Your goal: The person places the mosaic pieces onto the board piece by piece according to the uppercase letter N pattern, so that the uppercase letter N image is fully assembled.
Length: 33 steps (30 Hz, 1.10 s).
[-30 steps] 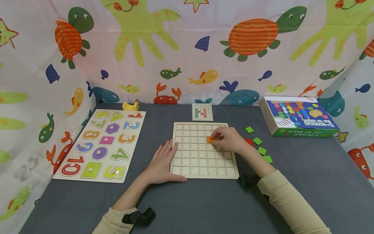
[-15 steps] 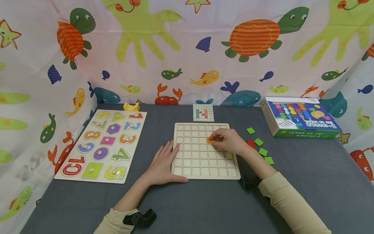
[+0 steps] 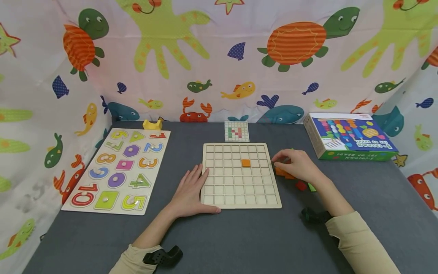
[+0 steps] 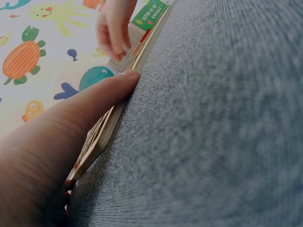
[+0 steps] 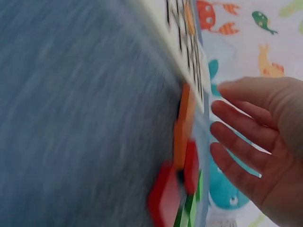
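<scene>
A pale wooden grid board (image 3: 236, 199) lies on the grey table, with one orange square tile (image 3: 245, 163) in a cell right of its middle. My left hand (image 3: 189, 193) rests at the board's left side, fingers extended along it and thumb at the near edge. Right of the board, my right hand (image 3: 298, 166) hovers over loose tiles with nothing in its fingers. Below it show orange tiles (image 3: 280, 172), a red tile (image 3: 301, 185) and part of a green tile (image 3: 311, 187); the hand hides others. In the right wrist view, the fingers (image 5: 246, 124) are loosely spread beside the orange tiles.
Behind the board lies a small pattern card (image 3: 237, 131) with coloured squares. A number and shape puzzle (image 3: 161, 155) occupies the left side, with a yellow piece (image 3: 152, 125) behind it. A colourful box (image 3: 352, 137) stands at the back right. Patterned cloth surrounds the table.
My right hand has let go of the orange tile, which stays in its cell, and has moved right, off the board to the loose tiles. The left hand stays put.
</scene>
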Tool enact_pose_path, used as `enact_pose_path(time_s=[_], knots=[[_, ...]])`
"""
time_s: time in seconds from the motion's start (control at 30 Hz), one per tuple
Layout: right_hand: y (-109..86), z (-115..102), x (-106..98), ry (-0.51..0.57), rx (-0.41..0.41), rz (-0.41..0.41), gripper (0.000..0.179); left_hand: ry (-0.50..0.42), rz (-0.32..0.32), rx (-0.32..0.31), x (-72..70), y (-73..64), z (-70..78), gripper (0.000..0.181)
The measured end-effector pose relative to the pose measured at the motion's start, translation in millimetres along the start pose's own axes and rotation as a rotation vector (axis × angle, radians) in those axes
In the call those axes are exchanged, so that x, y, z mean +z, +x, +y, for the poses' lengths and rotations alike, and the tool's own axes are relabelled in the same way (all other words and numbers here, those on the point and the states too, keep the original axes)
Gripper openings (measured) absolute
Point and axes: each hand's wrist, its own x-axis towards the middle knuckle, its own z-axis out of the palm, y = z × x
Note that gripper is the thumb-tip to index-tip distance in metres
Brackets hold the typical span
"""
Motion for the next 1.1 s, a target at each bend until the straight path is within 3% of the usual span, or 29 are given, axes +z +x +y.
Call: enact_pose_path(time_s=[0.23, 0.67, 0.93, 1.1], knots=[[-15.9, 9.1, -7.2, -0.088, -0.027, -0.075, 0.018, 0.011, 0.014, 0.024, 0.6, -0.2, -2.3, 0.124], [-20.6, 12.7, -2.2, -0.064, -0.042, -0.062, 0.025, -0.128, -0.01, 0.063, -4.6, -1.0, -6.9, 0.11], [-9.0, -7.6, 9.7, 0.052, -0.047, -0.046, 0.026, -0.162, -0.014, 0.053, -6.9, -2.1, -7.0, 0.107], [3.6, -25.2, 24.2, 0.065, -0.101, -0.063, 0.02, -0.157, -0.016, 0.048, -6.8, -1.7, -6.1, 0.106]])
